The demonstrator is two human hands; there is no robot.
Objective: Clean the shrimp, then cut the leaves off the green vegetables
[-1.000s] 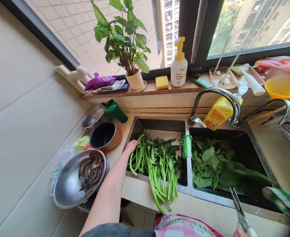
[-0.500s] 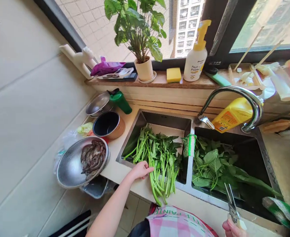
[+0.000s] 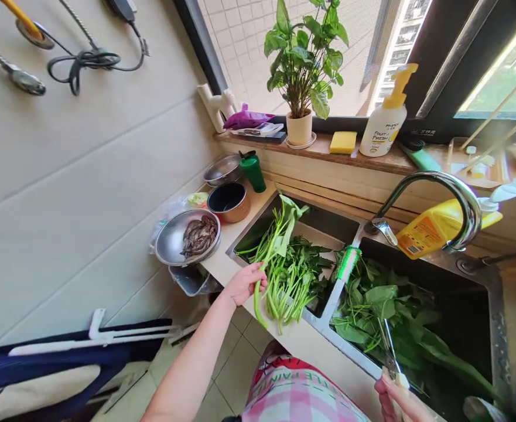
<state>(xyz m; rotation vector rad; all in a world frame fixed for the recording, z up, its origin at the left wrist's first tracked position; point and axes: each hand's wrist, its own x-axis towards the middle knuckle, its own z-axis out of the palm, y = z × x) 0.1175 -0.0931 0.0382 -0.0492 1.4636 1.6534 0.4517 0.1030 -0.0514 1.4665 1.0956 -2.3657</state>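
My left hand [image 3: 243, 284] is closed round a few long green stems [image 3: 272, 243] and lifts them above the bunch of leafy greens [image 3: 293, 275] lying in the left sink basin [image 3: 323, 220]. The stem ends hang over the front counter edge. My right hand [image 3: 400, 400], at the bottom right, grips a pair of scissors [image 3: 388, 350] whose blades point up over the right basin [image 3: 481, 293], which is full of loose green leaves [image 3: 387, 308].
A steel bowl of dark seafood [image 3: 188, 237], a dark pot [image 3: 228, 201], another steel bowl [image 3: 222, 170] and a green bottle [image 3: 253, 171] stand left of the sink. The tap [image 3: 433, 196], a yellow bottle [image 3: 442, 225], a potted plant [image 3: 304, 64], sponge [image 3: 343, 142] and soap dispenser [image 3: 385, 120] line the back.
My left hand came from the far side of the bunch to its near stem ends, closed on some stems and raised them. The view swung left. The scissors stayed in my right hand.
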